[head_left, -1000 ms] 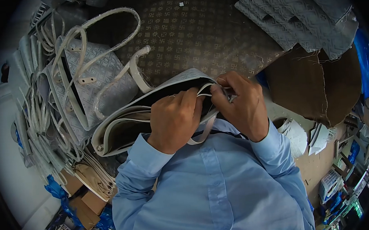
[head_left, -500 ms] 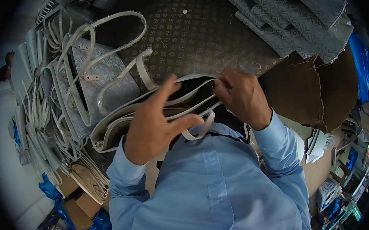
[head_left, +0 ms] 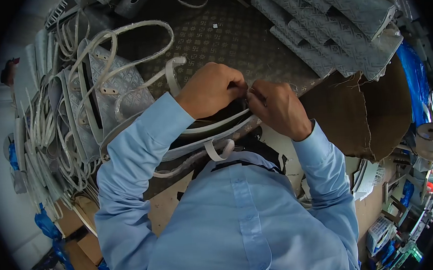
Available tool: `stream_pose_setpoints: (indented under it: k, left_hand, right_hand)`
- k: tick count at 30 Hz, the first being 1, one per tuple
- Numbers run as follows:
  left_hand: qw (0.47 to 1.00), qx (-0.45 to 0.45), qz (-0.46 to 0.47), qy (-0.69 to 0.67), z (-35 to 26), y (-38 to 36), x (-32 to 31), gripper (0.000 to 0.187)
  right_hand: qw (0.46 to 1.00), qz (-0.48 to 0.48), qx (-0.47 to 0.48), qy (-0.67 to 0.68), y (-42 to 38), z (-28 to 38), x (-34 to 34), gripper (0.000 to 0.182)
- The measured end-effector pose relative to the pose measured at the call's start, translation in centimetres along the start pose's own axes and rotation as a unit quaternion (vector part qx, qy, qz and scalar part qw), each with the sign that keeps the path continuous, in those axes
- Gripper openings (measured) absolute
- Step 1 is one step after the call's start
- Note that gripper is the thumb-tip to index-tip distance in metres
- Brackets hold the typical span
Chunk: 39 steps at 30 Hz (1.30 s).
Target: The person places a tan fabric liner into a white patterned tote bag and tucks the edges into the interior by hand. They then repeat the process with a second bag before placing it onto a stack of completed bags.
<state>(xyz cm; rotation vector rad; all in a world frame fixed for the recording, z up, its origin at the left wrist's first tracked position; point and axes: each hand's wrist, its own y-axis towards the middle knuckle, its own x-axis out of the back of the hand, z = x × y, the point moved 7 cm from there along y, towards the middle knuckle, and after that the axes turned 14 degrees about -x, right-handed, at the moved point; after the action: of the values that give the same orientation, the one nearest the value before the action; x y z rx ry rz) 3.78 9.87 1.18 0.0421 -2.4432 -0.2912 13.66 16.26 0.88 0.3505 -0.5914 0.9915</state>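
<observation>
Left hand (head_left: 212, 88) clenched over the top edge of a pale handbag (head_left: 201, 136), right hand (head_left: 274, 108) pinching the same edge just beside it, knuckles nearly touching; probably gripped so close together to work one small spot on the rim, though whatever sits between the fingertips stays hidden. Handbag lying across the lap against the edge of the patterned counter (head_left: 220, 39), one short strap loop (head_left: 220, 152) hanging toward the blue shirt. One finished bag (head_left: 113, 92) with two long handles resting at left. Stack of grey fabric panels (head_left: 329, 22) piled at upper right, exact count unclear.
</observation>
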Motion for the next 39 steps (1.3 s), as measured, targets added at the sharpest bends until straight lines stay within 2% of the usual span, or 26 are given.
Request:
stream_pose_setpoints:
  k: [3,5,6,8,9,11,12,13,14,16,18,21,22,24,26,29,31,33,35,39]
  left_hand:
    - [0.996,-0.023,-0.043,0.073,-0.2,0.0,-0.6,0.012]
    - [0.990,0.003,-0.090,0.111,-0.5,-0.4,-0.4,0.012]
    - [0.990,0.001,-0.093,0.109,-0.7,-0.6,-0.3,0.012]
    - [0.986,0.020,-0.064,0.154,-1.0,-1.3,0.0,0.014]
    - [0.986,0.025,-0.070,0.153,-1.5,-2.0,0.1,0.014]
    - [0.933,-0.036,-0.177,0.310,-4.6,-4.0,2.0,0.018]
    - [0.911,-0.032,-0.189,0.365,-5.8,-5.1,2.4,0.024]
    - [0.909,-0.028,-0.193,0.369,-6.7,-5.6,1.7,0.024]
    - [0.917,-0.009,-0.190,0.351,-7.3,-5.8,0.5,0.028]
    - [0.912,0.053,-0.177,0.365,-7.9,-5.2,-2.8,0.041]
    - [0.894,0.110,-0.190,0.391,-7.1,-3.5,-4.8,0.042]
    - [0.863,0.191,-0.208,0.419,-5.6,-2.7,-5.5,0.042]
    - [0.861,0.227,-0.213,0.403,-5.3,-2.6,-5.3,0.037]
    - [0.849,0.278,-0.218,0.393,-4.8,-2.9,-5.5,0.032]
    - [0.866,0.203,-0.231,0.395,-5.4,-3.1,-6.2,0.024]
    - [0.889,0.180,-0.197,0.372,-6.2,-2.5,-6.9,0.020]
    - [0.895,0.158,-0.179,0.377,-6.6,-1.3,-7.5,0.020]
    - [0.903,0.134,-0.165,0.374,-7.0,0.0,-8.2,0.021]
    - [0.891,0.026,-0.139,0.431,-7.9,1.7,-8.6,0.023]
    - [0.892,-0.019,-0.082,0.443,-7.4,2.3,-10.5,0.025]
  right_hand:
    - [1.000,0.013,0.009,-0.009,0.5,-0.2,0.8,0.017]
    - [0.995,0.087,-0.058,-0.009,0.9,-0.9,0.9,0.019]
    - [0.994,0.087,-0.058,-0.013,1.2,-1.3,1.1,0.019]
    - [0.982,0.173,-0.081,0.010,1.7,-2.4,0.2,0.020]
    - [0.981,0.179,-0.079,0.007,1.7,-2.3,0.2,0.020]
    - [0.968,0.244,-0.058,0.011,1.8,-1.6,-0.4,0.018]
    - [0.967,0.249,-0.053,0.011,2.1,-2.0,-0.8,0.018]
    - [0.948,0.288,-0.065,0.116,2.4,-2.7,-1.6,0.018]
    - [0.916,0.328,-0.081,0.217,2.4,-3.2,-2.1,0.018]
    - [0.909,0.345,-0.070,0.221,2.6,-3.5,-2.2,0.019]
    - [0.901,0.367,-0.041,0.226,3.4,-3.7,-3.1,0.020]
    - [0.919,0.264,-0.013,0.294,3.2,-6.2,-4.6,0.019]
    - [0.915,0.279,-0.006,0.292,2.9,-6.3,-5.3,0.019]
    - [0.932,0.202,0.051,0.297,2.5,-6.3,-4.9,0.019]
    - [0.909,0.211,0.019,0.358,1.7,-7.1,-5.9,0.019]
    - [0.925,0.163,0.058,0.339,0.3,-7.9,-5.1,0.020]
    - [0.937,0.069,0.097,0.329,-1.1,-8.2,-3.2,0.022]
    - [0.941,0.054,0.072,0.326,-2.1,-9.0,-2.0,0.024]
    - [0.948,-0.009,0.087,0.306,-2.7,-9.7,-0.5,0.024]
    - [0.954,-0.042,0.085,0.285,-4.0,-11.1,0.5,0.025]
